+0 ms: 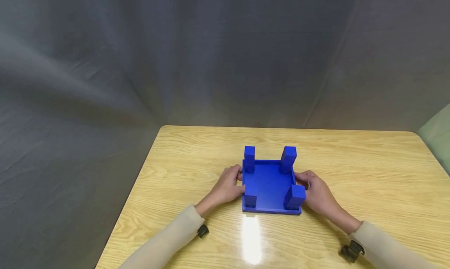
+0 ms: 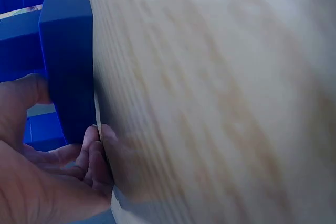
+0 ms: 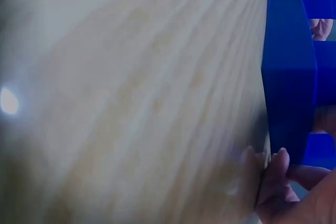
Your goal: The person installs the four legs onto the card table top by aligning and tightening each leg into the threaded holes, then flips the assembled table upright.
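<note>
A blue square tray-like piece with a low rim lies on the wooden table, a square post standing up at each corner. My left hand grips its left side, the thumb near the rim and the other fingers curled low against the outer wall. On the opposite side my right hand holds the right wall, partly hidden behind the near right post. Both wrist views show the blue side wall close up, with fingertips down at the tabletop. The piece's underside is hidden.
The light wood-grain table extends around the piece, with a bright reflection near the front. A dark grey curtain hangs behind and to the left. A pale green surface shows at the far right.
</note>
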{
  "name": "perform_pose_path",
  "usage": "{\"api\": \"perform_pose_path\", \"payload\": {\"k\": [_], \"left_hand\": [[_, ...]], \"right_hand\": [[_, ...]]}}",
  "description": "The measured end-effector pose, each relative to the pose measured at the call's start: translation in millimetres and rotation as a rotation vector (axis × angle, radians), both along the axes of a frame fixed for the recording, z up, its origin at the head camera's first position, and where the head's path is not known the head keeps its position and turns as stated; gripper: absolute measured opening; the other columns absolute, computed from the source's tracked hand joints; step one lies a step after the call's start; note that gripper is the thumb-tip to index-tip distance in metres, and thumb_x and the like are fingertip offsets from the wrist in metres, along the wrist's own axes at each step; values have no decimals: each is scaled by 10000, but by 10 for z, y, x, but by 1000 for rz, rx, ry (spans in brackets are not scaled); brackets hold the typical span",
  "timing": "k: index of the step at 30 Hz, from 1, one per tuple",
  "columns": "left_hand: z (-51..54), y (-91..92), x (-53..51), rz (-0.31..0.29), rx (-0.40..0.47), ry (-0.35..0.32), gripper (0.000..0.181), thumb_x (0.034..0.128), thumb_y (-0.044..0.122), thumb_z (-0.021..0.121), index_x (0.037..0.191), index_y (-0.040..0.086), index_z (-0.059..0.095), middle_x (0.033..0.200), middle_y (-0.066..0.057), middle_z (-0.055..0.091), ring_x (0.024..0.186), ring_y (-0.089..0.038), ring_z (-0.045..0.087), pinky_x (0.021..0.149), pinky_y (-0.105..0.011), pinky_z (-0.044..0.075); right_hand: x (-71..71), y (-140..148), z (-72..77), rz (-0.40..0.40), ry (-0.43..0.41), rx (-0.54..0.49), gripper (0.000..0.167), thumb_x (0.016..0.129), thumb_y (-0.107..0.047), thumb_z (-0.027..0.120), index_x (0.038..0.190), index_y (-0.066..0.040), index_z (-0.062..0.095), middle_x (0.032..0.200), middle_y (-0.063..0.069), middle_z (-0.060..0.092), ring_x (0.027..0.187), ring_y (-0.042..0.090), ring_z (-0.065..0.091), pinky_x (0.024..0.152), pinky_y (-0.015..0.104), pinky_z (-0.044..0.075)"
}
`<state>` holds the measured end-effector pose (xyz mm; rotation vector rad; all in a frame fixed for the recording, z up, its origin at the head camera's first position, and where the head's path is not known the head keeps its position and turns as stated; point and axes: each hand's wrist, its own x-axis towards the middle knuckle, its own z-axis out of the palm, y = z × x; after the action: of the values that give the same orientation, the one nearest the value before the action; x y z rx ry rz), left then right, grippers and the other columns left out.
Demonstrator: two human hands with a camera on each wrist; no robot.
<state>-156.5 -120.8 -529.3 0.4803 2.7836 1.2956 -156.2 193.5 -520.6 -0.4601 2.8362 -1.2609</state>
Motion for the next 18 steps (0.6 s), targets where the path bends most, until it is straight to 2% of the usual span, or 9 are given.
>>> {"api": "perform_pose_path", "payload": {"k": [1, 3, 6, 8, 10, 11, 16, 18], "left_hand": [[-28, 3, -10, -7, 29, 9, 286, 892, 193, 773, 1080, 74, 593, 926, -21, 575, 888, -182, 492, 786, -330, 421], [-152, 6, -56, -16, 73, 46, 305, 882, 157, 751, 1126, 76, 587, 920, 7, 603, 846, -141, 538, 740, -297, 465], [-325, 7, -133, -24, 141, 65, 423, 871, 133, 732, 1261, 76, 576, 904, 52, 658, 771, -90, 615, 682, -264, 530], [-398, 13, -165, -12, 158, 44, 508, 887, 135, 727, 1363, 91, 554, 893, 68, 682, 742, -80, 642, 660, -260, 551], [-374, 17, -155, -9, 189, 9, 570, 908, 140, 728, 1440, 104, 529, 889, 73, 685, 733, -75, 652, 663, -260, 564], [-342, 20, -137, -10, 197, 16, 587, 929, 141, 726, 1475, 103, 513, 888, 71, 680, 727, -71, 645, 656, -260, 561], [14, 39, 14, -35, 301, -8, 637, 1000, 62, 713, 1577, 15, 446, 980, -31, 659, 763, -91, 612, 685, -250, 530], [107, 52, 45, -28, 354, -64, 637, 1009, 34, 724, 1579, -34, 449, 1010, -65, 648, 773, -98, 587, 692, -232, 503]], "right_hand": [[5, 1, 8, -9, -4, -18, 469, 946, -1, 791, 1366, 165, 666, 1096, 169, 738, 992, 300, 706, 821, 274, 558], [19, 6, 24, -29, -28, -84, 511, 943, 1, 811, 1402, 154, 646, 1123, 213, 765, 983, 277, 743, 798, 203, 558], [27, 23, 23, -58, -85, -178, 591, 948, -14, 836, 1471, 128, 600, 1153, 262, 766, 965, 183, 747, 776, 147, 550], [28, 36, 11, -70, -128, -229, 626, 963, -15, 826, 1516, 111, 561, 1149, 264, 756, 951, 102, 715, 773, 134, 546], [31, 50, 11, -76, -157, -255, 653, 979, -10, 806, 1557, 97, 522, 1129, 237, 734, 916, 51, 655, 757, 137, 534], [33, 55, 18, -71, -166, -268, 673, 983, -8, 798, 1575, 99, 496, 1131, 227, 723, 903, 41, 644, 748, 148, 537], [40, 96, 116, -29, -261, -350, 723, 1010, -52, 769, 1614, 121, 411, 1193, 198, 663, 862, 75, 667, 703, 247, 579], [38, 123, 162, -17, -317, -376, 695, 1030, -100, 758, 1604, 117, 432, 1208, 164, 656, 877, 86, 677, 706, 276, 582]]}}
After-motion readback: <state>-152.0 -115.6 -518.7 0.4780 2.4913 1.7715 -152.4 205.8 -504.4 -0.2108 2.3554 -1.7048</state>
